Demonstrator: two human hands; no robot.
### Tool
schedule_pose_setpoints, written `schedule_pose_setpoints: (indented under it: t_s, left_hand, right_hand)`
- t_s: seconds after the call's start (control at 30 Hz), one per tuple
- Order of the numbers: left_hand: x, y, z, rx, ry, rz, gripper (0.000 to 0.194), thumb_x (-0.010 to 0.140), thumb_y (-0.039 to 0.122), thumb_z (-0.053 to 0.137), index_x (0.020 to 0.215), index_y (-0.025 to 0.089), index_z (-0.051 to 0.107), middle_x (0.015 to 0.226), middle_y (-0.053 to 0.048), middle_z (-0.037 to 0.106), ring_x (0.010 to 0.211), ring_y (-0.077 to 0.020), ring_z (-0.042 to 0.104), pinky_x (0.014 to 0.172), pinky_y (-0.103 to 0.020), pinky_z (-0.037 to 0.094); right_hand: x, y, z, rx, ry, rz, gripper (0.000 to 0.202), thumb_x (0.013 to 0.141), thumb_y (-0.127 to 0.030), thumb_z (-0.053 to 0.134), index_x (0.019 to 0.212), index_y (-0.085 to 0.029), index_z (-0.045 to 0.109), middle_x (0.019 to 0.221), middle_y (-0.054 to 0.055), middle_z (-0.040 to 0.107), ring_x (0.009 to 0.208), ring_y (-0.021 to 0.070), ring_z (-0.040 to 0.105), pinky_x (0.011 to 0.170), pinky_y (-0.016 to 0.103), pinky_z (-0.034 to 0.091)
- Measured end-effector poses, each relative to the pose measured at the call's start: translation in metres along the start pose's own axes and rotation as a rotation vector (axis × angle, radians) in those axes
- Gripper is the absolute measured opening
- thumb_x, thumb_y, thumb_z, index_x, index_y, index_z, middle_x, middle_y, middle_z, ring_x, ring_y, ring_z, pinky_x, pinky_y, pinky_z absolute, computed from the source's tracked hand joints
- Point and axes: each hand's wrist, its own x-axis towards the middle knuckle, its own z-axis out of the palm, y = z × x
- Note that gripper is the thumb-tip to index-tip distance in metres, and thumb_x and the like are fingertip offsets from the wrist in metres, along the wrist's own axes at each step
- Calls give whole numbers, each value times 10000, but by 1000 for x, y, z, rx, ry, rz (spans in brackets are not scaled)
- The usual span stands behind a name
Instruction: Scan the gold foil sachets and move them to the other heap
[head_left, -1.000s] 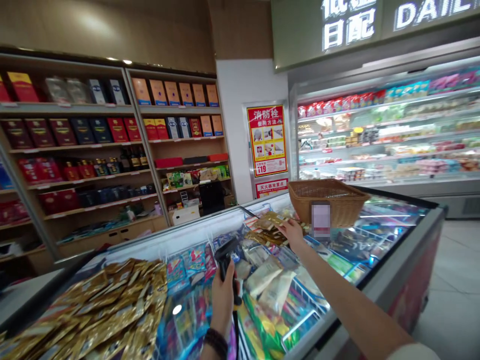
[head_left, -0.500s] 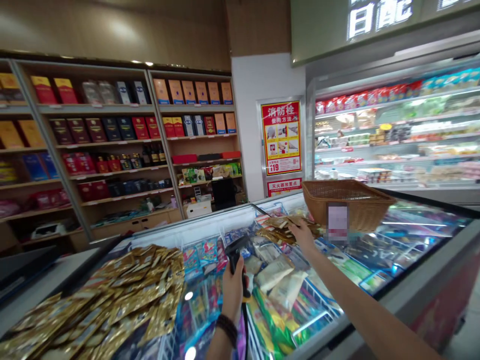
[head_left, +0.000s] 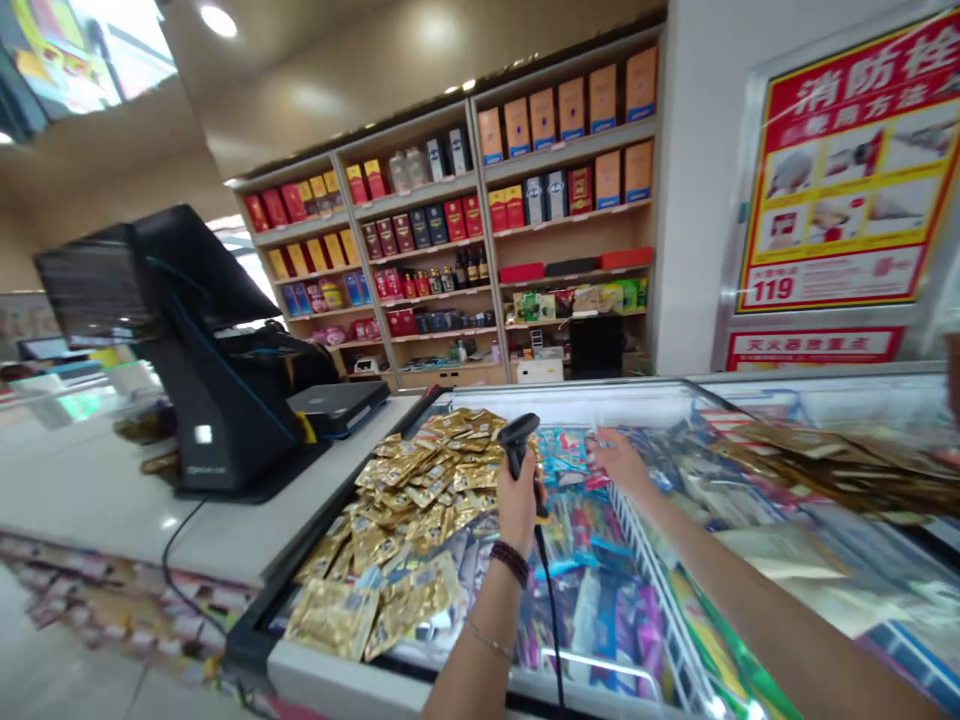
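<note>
My left hand (head_left: 517, 500) is wrapped round the grip of a black barcode scanner (head_left: 519, 430), whose cord (head_left: 553, 620) hangs down over the freezer. Just left of it, a heap of shiny gold packets (head_left: 420, 490) is spread over the freezer's glass top. My right hand (head_left: 621, 462) hovers above the freezer to the right of the scanner, fingers stretched out and apart, with nothing visible in it. Further right lies a second, blurred pile of gold packets (head_left: 832, 465). Colourful frozen packs (head_left: 585, 540) show beneath the glass.
A black checkout terminal (head_left: 202, 380) and a flat dark box (head_left: 341, 405) stand on the counter (head_left: 300, 520) at left. White wire dividers (head_left: 660, 600) run inside the freezer. Shelves of boxes (head_left: 450, 220) and a red fire-hydrant poster (head_left: 840, 180) are behind.
My view has swung left, bringing the terminal in and leaving most of the wicker basket out. My right hand has come away from the right-hand packet pile, toward the scanner.
</note>
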Motion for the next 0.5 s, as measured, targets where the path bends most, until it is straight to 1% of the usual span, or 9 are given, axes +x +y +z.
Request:
schedule_pose_setpoints:
  t_s: [0.07, 0.13, 0.17, 0.23, 0.3, 0.33, 0.37, 0.43, 0.5]
  left_hand:
    - [6, 5, -19, 11, 86, 26, 730, 751, 836, 1030, 860, 268, 585, 667, 82, 595, 451, -93, 509, 472, -243, 372]
    - [11, 8, -34, 24, 179, 47, 665, 824, 787, 1005, 884, 269, 593, 661, 87, 586, 459, -99, 506, 488, -244, 370]
    - [12, 8, -40, 26, 221, 52, 636, 856, 767, 989, 893, 270, 594, 656, 90, 578, 464, -103, 506, 495, -246, 370]
    - [13, 6, -48, 17, 278, 55, 598, 897, 743, 963, 904, 276, 589, 645, 97, 559, 472, -112, 507, 503, -249, 370]
    - [13, 4, -53, 0, 292, 56, 597, 904, 745, 954, 900, 284, 575, 633, 105, 537, 475, -117, 502, 507, -251, 373]
    - [12, 2, -54, -9, 290, 58, 607, 898, 753, 956, 896, 287, 568, 633, 105, 534, 476, -117, 500, 509, -251, 378]
    - [12, 1, -55, -16, 287, 59, 622, 889, 765, 961, 891, 289, 562, 638, 103, 537, 477, -116, 500, 510, -251, 382]
    - [11, -1, -56, -21, 277, 54, 650, 872, 788, 972, 881, 290, 553, 656, 92, 555, 480, -115, 509, 508, -251, 388]
    - [11, -3, -55, -10, 263, 47, 658, 871, 795, 977, 873, 288, 557, 672, 78, 576, 481, -116, 520, 500, -251, 387]
  right_hand:
    - [-17, -7, 47, -7, -121, 49, 684, 742, -782, 1037, 1165, -265, 886, 1220, 162, 934, 1048, 389, 899, 1076, 624, 738]
    - [-35, -15, 85, -124, -262, 57, 726, 753, -837, 1035, 1186, -267, 911, 1263, 167, 930, 1134, 414, 893, 1118, 634, 715]
    - [-42, -18, 99, -236, -317, 47, 723, 779, -858, 1020, 1194, -273, 926, 1286, 169, 924, 1209, 435, 878, 1156, 652, 690]
    - [-53, -25, 120, -498, -379, 20, 687, 833, -869, 995, 1205, -293, 952, 1356, 174, 903, 1377, 485, 815, 1227, 703, 622]
    - [-58, -29, 130, -705, -385, -4, 647, 857, -852, 997, 1197, -303, 965, 1443, 188, 870, 1482, 524, 744, 1247, 739, 577]
    - [-58, -31, 132, -765, -383, -9, 630, 860, -845, 1002, 1170, -298, 966, 1457, 196, 858, 1489, 533, 731, 1230, 738, 577]
    - [-57, -32, 132, -800, -386, -13, 608, 863, -840, 1002, 1117, -289, 962, 1428, 201, 860, 1467, 533, 738, 1200, 719, 590]
    - [-52, -32, 128, -815, -416, -12, 559, 889, -826, 983, 936, -272, 924, 1229, 184, 885, 1342, 500, 795, 1111, 629, 626]
    - [-45, -31, 118, -764, -462, -4, 549, 948, -765, 946, 740, -269, 833, 944, 129, 860, 1148, 431, 852, 991, 503, 640]
